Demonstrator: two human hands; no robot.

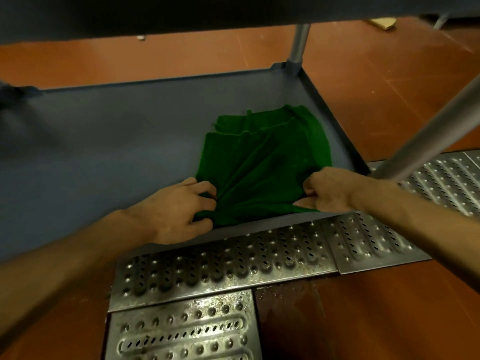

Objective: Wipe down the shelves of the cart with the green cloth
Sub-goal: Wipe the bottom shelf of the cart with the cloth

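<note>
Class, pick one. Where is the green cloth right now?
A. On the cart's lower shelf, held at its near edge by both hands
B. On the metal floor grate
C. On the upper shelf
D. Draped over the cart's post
A: the green cloth lies on the lower shelf, with the left hand and right hand gripping its near edge.

The cloth [262, 162] lies on the cart's bottom shelf [104, 152], toward its right end and close to its near edge. The left hand [176, 211] holds the cloth's near left corner, and the right hand [330, 190] holds its near right corner. Another shelf [181, 14] sits above. A post [298, 45] stands at the bottom shelf's far right corner. Floor grates [223, 261] lie just in front of that shelf.
</note>
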